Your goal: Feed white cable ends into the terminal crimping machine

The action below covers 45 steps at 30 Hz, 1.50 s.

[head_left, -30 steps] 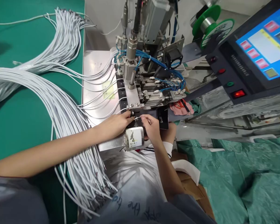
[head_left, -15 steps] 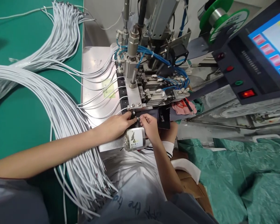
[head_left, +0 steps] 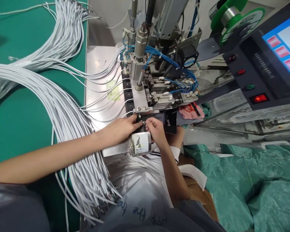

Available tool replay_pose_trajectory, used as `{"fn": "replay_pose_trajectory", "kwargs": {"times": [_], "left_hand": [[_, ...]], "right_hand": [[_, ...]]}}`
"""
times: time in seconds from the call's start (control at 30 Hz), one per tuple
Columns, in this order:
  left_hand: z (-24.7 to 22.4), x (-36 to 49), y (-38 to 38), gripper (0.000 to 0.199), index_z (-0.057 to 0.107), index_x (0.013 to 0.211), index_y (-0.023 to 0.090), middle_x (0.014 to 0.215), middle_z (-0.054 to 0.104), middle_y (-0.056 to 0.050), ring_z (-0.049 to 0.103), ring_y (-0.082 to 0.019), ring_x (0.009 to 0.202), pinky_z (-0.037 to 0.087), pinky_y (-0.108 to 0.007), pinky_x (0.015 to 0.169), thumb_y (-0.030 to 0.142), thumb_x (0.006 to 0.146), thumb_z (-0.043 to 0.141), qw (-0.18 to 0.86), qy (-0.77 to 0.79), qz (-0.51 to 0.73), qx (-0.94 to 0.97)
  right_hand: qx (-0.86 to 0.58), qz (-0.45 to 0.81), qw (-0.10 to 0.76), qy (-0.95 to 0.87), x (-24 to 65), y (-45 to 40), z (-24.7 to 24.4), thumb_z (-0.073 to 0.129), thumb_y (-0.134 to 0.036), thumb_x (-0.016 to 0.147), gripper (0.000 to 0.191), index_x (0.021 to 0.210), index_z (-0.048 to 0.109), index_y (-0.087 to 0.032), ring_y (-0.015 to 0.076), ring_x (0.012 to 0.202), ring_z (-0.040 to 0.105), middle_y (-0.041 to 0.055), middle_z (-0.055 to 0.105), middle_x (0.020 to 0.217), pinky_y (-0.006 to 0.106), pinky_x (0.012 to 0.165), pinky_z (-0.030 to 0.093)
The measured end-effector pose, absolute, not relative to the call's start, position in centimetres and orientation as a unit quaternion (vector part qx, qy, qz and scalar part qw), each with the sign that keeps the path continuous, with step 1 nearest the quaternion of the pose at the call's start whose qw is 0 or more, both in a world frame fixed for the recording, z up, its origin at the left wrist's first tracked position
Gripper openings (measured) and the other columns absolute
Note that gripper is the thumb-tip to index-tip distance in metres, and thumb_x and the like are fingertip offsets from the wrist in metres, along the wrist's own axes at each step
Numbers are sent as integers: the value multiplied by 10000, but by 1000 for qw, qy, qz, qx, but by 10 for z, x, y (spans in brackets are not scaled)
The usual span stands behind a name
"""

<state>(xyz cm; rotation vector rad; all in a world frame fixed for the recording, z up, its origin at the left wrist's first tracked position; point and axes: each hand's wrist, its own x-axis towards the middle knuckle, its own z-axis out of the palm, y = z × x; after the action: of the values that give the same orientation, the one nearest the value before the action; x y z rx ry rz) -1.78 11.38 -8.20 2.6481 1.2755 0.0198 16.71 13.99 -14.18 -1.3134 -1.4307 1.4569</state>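
Observation:
My left hand (head_left: 123, 129) reaches in from the left, its fingertips at the black fixture (head_left: 129, 96) at the machine's near end. My right hand (head_left: 156, 129) is pinched on a tiny metal piece (head_left: 144, 122), which lies between the fingertips of both hands. What the left fingers hold, if anything, is too small to tell. Just below the hands stands a container with a white label (head_left: 141, 143). Above them is the metal machine (head_left: 140, 93) with blue air tubes. White cables (head_left: 111, 111) run from the left into the black fixture.
Thick bundles of white cables (head_left: 48, 93) lie over the green table (head_left: 14, 129) and hang past its edge. A control panel (head_left: 263, 64) and a green spool (head_left: 244, 22) are at the upper right. A pink cloth (head_left: 190, 111) and green sheeting (head_left: 232, 180) are at the right.
The view has shifted slightly, so the machine and panel appear a little further right. Both hands keep nearly the same position and grip.

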Motion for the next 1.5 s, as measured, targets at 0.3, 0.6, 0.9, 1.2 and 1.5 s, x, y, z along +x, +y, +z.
{"fn": "replay_pose_trajectory", "kwargs": {"times": [0.3, 0.6, 0.9, 1.2, 1.5], "left_hand": [[-78, -18, 114, 481, 514, 1257, 136, 904, 537, -87, 564, -154, 595, 442, -276, 510, 73, 786, 441, 68, 419, -2, 905], [-53, -10, 106, 129, 624, 721, 102, 767, 593, -112, 595, -236, 719, 445, -316, 564, 68, 746, 502, 47, 479, -74, 873], [-63, -9, 103, 126, 614, 679, 114, 716, 576, -99, 598, -244, 675, 423, -331, 550, 67, 724, 506, 17, 473, -46, 879], [-64, -10, 103, 174, 625, 684, 113, 714, 578, -107, 599, -248, 664, 417, -327, 545, 50, 729, 469, 16, 469, -42, 882], [-63, -10, 101, 151, 621, 696, 105, 717, 569, -110, 597, -242, 676, 423, -318, 551, 63, 726, 480, 18, 465, -56, 884]], "right_hand": [[-487, 550, 376, -565, 162, 139, -153, 519, -473, 803, 312, 656, 455, -205, 101, 520, 366, -50, 369, 540, 220, 470, 305], [-489, 568, 379, -543, 166, 140, -155, 516, -432, 805, 288, 649, 448, -201, 90, 496, 340, -62, 369, 528, 217, 465, 272], [-459, 583, 371, -559, 163, 139, -150, 486, -394, 833, 306, 613, 412, -194, 87, 516, 335, -53, 381, 551, 228, 499, 266], [-437, 595, 370, -564, 163, 141, -152, 487, -415, 836, 298, 645, 404, -202, 92, 508, 296, -61, 338, 542, 232, 489, 237], [-434, 607, 373, -552, 160, 141, -149, 497, -433, 827, 316, 640, 387, -203, 80, 489, 290, -69, 312, 540, 226, 468, 225]]}}
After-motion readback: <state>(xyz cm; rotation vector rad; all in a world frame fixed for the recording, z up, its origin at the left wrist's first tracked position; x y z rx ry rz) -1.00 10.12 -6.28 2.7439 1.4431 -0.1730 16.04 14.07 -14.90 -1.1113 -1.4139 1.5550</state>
